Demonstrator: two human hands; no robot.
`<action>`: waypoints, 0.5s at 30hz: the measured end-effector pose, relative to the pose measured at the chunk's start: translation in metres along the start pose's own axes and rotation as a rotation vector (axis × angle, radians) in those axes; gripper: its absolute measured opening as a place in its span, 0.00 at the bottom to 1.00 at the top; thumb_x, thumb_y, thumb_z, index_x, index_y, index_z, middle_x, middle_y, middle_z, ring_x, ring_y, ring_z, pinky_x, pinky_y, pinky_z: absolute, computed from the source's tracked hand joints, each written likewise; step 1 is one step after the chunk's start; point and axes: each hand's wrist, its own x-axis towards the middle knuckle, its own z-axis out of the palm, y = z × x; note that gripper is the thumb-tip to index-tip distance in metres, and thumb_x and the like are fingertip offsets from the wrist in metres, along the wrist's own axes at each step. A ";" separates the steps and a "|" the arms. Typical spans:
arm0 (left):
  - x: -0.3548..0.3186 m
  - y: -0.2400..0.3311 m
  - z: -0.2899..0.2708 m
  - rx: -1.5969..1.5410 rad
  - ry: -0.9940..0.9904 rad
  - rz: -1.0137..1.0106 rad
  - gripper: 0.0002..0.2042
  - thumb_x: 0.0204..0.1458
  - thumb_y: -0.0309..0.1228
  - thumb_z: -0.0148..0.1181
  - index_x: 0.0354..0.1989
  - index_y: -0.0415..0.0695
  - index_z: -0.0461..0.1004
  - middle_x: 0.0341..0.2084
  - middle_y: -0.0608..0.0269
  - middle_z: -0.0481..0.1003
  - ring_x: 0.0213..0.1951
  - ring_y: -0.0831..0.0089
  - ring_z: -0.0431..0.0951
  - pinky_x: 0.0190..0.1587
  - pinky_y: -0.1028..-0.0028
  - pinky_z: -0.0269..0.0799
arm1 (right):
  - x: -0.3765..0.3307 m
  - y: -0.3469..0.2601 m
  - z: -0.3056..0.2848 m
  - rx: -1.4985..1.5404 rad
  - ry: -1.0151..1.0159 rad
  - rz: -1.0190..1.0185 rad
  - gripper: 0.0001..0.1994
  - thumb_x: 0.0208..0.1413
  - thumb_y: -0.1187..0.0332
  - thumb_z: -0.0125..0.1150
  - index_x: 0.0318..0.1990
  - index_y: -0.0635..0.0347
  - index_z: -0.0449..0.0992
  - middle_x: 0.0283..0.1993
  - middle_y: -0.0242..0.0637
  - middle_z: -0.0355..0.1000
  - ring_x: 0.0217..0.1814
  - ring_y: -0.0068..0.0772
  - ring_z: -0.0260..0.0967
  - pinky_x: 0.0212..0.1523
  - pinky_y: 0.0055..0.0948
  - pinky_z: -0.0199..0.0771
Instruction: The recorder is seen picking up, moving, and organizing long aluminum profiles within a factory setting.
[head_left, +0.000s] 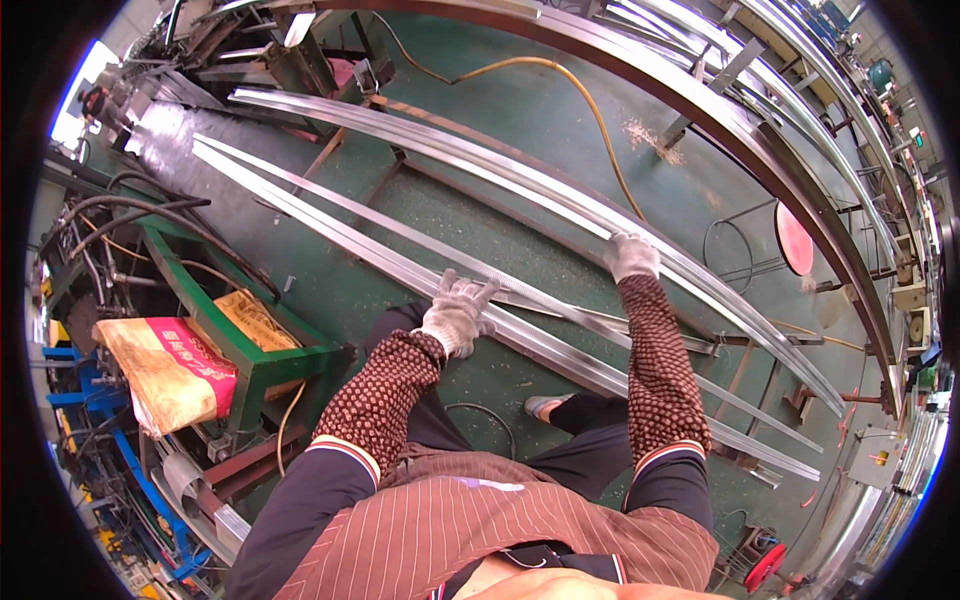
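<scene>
Both my hands wear pale work gloves. My left hand (458,314) lies over the near pair of long silvery metal profiles (290,203), fingers spread apart and touching the upper faces. Farther off and to the right, my right hand (633,257) has its fingers bent over the edge of the far bundle of metal profiles (450,148); its fingertips are partly hidden. The two sets run from upper left to lower right, with a gap between them. One narrow strip in the near set diverges from its neighbour toward the left end.
A brown steel beam (700,85) arcs beyond the far bundle. A yellow hose (560,65) trails on the green floor. At left stand a green metal frame (215,325) and a printed sack (170,370). A stool with a red seat (795,238) is at right.
</scene>
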 end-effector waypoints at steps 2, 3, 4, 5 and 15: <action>0.003 0.001 0.003 0.018 -0.037 -0.001 0.44 0.61 0.48 0.63 0.80 0.49 0.47 0.70 0.49 0.64 0.76 0.54 0.55 0.80 0.51 0.31 | 0.010 -0.006 0.023 -0.101 0.028 0.078 0.20 0.57 0.53 0.70 0.55 0.44 0.80 0.55 0.38 0.78 0.58 0.39 0.78 0.56 0.43 0.80; 0.001 0.005 0.000 0.005 -0.049 0.002 0.44 0.61 0.48 0.63 0.81 0.50 0.46 0.71 0.50 0.64 0.77 0.55 0.54 0.80 0.51 0.31 | 0.014 -0.006 0.032 -0.172 0.051 0.091 0.17 0.62 0.56 0.64 0.56 0.45 0.78 0.53 0.36 0.78 0.57 0.39 0.79 0.53 0.44 0.81; 0.002 0.009 -0.002 0.009 -0.047 0.005 0.44 0.61 0.48 0.63 0.81 0.50 0.46 0.71 0.50 0.64 0.77 0.55 0.54 0.80 0.51 0.31 | 0.019 0.001 0.037 -0.171 0.053 0.096 0.17 0.62 0.56 0.64 0.56 0.45 0.78 0.53 0.36 0.78 0.57 0.39 0.79 0.53 0.44 0.81; -0.001 0.007 -0.003 0.011 -0.044 0.001 0.43 0.62 0.48 0.63 0.81 0.50 0.46 0.71 0.50 0.63 0.77 0.55 0.54 0.80 0.51 0.31 | 0.023 -0.002 0.035 -0.208 0.036 0.094 0.15 0.65 0.59 0.60 0.57 0.46 0.77 0.53 0.35 0.78 0.56 0.39 0.79 0.52 0.43 0.81; 0.005 -0.011 0.009 0.021 0.058 0.036 0.37 0.63 0.53 0.59 0.77 0.53 0.56 0.71 0.55 0.65 0.76 0.55 0.55 0.80 0.50 0.34 | 0.016 -0.014 0.038 -0.239 0.099 -0.028 0.11 0.69 0.62 0.50 0.53 0.47 0.77 0.51 0.35 0.79 0.54 0.38 0.81 0.50 0.45 0.81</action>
